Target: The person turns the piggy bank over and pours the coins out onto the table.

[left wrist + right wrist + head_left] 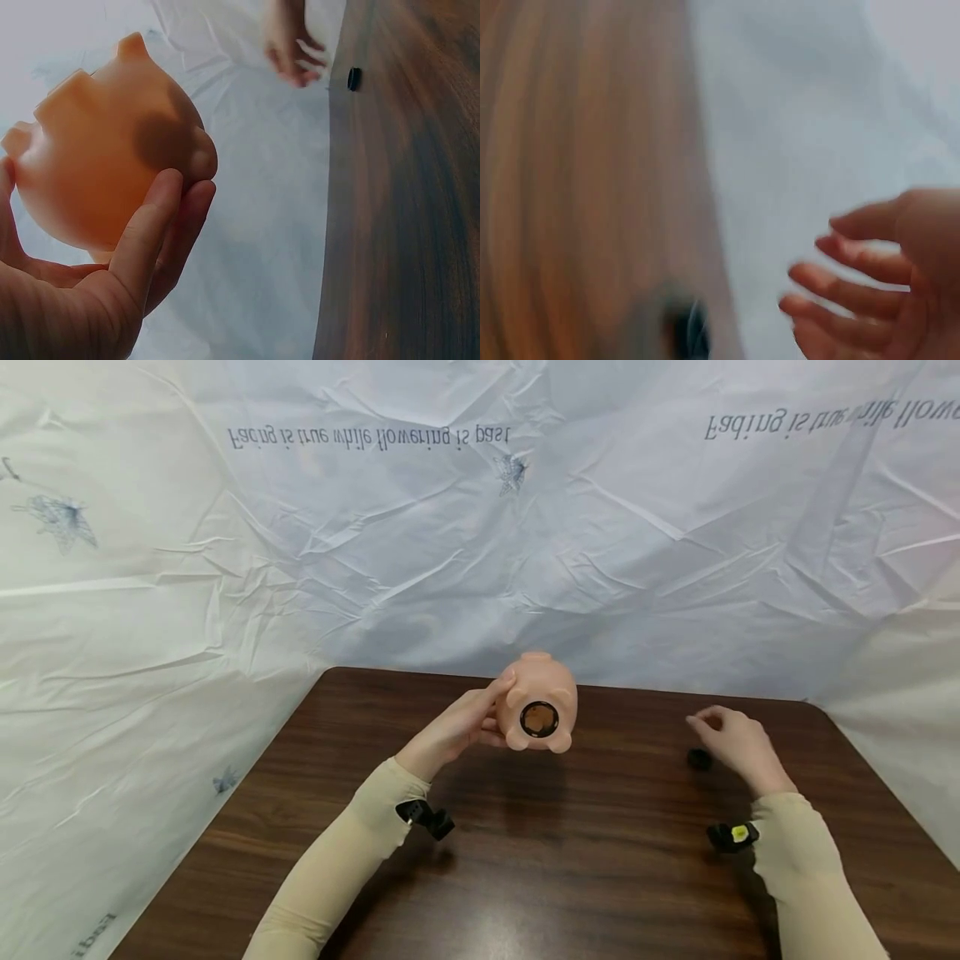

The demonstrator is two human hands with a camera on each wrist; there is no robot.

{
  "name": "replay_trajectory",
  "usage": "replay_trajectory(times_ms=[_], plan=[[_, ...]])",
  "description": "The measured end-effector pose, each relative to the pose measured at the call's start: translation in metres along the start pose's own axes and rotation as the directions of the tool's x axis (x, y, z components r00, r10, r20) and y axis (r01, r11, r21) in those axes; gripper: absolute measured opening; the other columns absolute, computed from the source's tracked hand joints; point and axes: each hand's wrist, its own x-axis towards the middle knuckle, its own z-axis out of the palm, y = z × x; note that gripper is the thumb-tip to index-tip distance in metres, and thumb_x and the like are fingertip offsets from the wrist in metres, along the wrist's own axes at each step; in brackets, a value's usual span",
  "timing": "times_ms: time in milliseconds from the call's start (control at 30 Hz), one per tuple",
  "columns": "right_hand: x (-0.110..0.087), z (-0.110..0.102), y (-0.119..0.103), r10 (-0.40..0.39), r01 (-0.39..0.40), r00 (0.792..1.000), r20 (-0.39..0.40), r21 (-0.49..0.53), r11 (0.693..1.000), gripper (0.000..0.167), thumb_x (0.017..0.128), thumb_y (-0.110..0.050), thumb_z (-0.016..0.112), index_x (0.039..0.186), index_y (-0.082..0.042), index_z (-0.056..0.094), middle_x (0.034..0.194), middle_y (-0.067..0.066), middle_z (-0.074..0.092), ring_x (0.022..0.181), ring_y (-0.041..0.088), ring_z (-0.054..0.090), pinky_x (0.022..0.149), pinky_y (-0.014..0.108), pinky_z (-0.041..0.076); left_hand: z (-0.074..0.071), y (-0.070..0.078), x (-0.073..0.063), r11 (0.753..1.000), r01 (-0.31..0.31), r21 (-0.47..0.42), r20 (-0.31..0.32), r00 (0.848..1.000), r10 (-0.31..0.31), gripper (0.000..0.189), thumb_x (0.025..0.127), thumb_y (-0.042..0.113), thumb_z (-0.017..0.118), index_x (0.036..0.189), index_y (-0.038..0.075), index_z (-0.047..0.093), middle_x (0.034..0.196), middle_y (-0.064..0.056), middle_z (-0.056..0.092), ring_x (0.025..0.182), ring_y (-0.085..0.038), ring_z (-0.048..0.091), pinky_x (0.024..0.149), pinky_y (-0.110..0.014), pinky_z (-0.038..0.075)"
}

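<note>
My left hand (459, 728) holds a pink piggy bank (551, 681) up above the table, its underside turned toward the head camera. Between its stubby feet is a round black-rimmed opening (539, 719) with an orange-brown inside. In the left wrist view, the thumb and fingers (139, 247) curl against the smooth body of the bank (90, 172). Off to the right, my right hand (738, 747) hovers over the table with loosely bent fingers and nothing in them. Just below it lies a small round black piece, like a cap (699, 760), also blurred in the right wrist view.
A dark brown wooden table (525, 877) with rounded far corners lies under both hands. White creased sheeting (420, 543) with printed lettering hangs behind it and along the sides. Each wrist wears a small black camera (426, 818).
</note>
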Motion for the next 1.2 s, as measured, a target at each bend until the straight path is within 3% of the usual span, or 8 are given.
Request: replay_trajectory(times_ms=[100, 233, 367, 467, 633, 867, 1067, 1200], plan=[[-0.001, 0.006, -0.033, -0.113, 0.105, 0.993, 0.033, 0.2, 0.974, 0.058, 0.108, -0.044, 0.045, 0.141, 0.004, 0.051, 0.125, 0.028, 0.063, 0.097, 0.04, 0.066, 0.074, 0.049, 0.058, 0.002, -0.002, 0.001, 1.0, 0.008, -0.003, 0.003, 1.0, -0.008, 0.072, 0.097, 0.063, 0.052, 0.14, 0.006, 0.057, 0.127, -0.025, 0.062, 0.093, -0.023, 0.071, 0.088, -0.048, 0.059], [-0.009, 0.029, -0.077, -0.271, 0.192, 0.958, 0.094, 0.494, 0.848, 0.052, 0.109, -0.036, 0.046, 0.151, -0.004, 0.043, 0.143, 0.025, 0.052, 0.124, 0.043, 0.056, 0.091, 0.046, 0.057, 0.005, -0.005, 0.0, 0.999, 0.041, -0.02, 0.009, 0.999, -0.041, 0.075, 0.095, 0.066, 0.052, 0.139, 0.006, 0.058, 0.118, -0.019, 0.068, 0.092, -0.023, 0.072, 0.09, -0.05, 0.058], [-0.021, 0.05, -0.104, -0.35, 0.093, 0.909, 0.227, 0.707, 0.701, 0.061, 0.11, -0.032, 0.045, 0.162, -0.011, 0.02, 0.158, 0.026, 0.031, 0.137, 0.046, 0.041, 0.098, 0.052, 0.053, 0.01, -0.009, 0.002, 0.996, 0.089, -0.026, 0.023, 0.996, -0.088, 0.074, 0.096, 0.066, 0.052, 0.141, 0.006, 0.056, 0.122, -0.022, 0.067, 0.095, -0.024, 0.072, 0.093, -0.051, 0.056], [-0.027, 0.058, -0.113, -0.332, -0.021, 0.891, 0.311, 0.758, 0.652, 0.07, 0.11, -0.033, 0.047, 0.163, -0.011, 0.008, 0.16, 0.026, 0.023, 0.138, 0.045, 0.04, 0.101, 0.056, 0.05, 0.014, -0.015, 0.005, 0.99, 0.138, -0.028, 0.04, 0.99, -0.137, 0.075, 0.097, 0.066, 0.05, 0.143, 0.006, 0.055, 0.12, -0.02, 0.068, 0.095, -0.024, 0.072, 0.095, -0.053, 0.054], [-0.03, 0.071, -0.113, -0.26, -0.139, 0.881, 0.394, 0.744, 0.654, 0.077, 0.108, -0.038, 0.049, 0.161, -0.002, 0.007, 0.155, 0.029, 0.03, 0.127, 0.036, 0.054, 0.1, 0.047, 0.053, 0.015, -0.034, 0.009, 0.967, 0.253, -0.02, 0.116, 0.961, -0.249, 0.09, 0.094, 0.076, 0.044, 0.146, 0.003, 0.051, 0.114, -0.018, 0.071, 0.092, -0.026, 0.073, 0.094, -0.051, 0.055], [-0.034, 0.088, -0.105, -0.253, -0.25, 0.814, 0.523, 0.708, 0.661, 0.075, 0.11, -0.049, 0.035, 0.151, 0.014, 0.027, 0.127, 0.021, 0.061, 0.111, 0.029, 0.066, 0.095, 0.038, 0.056, 0.014, -0.059, 0.011, 0.899, 0.438, 0.007, 0.225, 0.875, -0.428, 0.108, 0.085, 0.09, 0.032, 0.129, -0.002, 0.065, 0.101, -0.023, 0.073, 0.08, -0.023, 0.074, 0.081, -0.037, 0.062], [-0.028, 0.09, -0.107, -0.232, -0.27, 0.82, 0.523, 0.711, 0.65, 0.08, 0.106, -0.056, 0.039, 0.147, 0.012, 0.039, 0.125, 0.018, 0.064, 0.108, 0.028, 0.068, 0.094, 0.039, 0.057, 0.012, -0.064, 0.02, 0.894, 0.448, 0.004, 0.236, 0.868, -0.436, 0.111, 0.083, 0.093, 0.027, 0.121, -0.003, 0.07, 0.093, -0.021, 0.074, 0.074, -0.022, 0.074, 0.07, -0.033, 0.062], [-0.028, 0.092, -0.106, -0.213, -0.316, 0.807, 0.551, 0.707, 0.633, 0.081, 0.106, -0.057, 0.038, 0.148, 0.012, 0.039, 0.127, 0.016, 0.063, 0.11, 0.027, 0.067, 0.094, 0.038, 0.057, 0.013, -0.065, 0.022, 0.879, 0.477, 0.006, 0.243, 0.852, -0.464, 0.113, 0.081, 0.094, 0.028, 0.121, -0.004, 0.069, 0.09, -0.02, 0.074, 0.072, -0.022, 0.074, 0.069, -0.032, 0.062]])
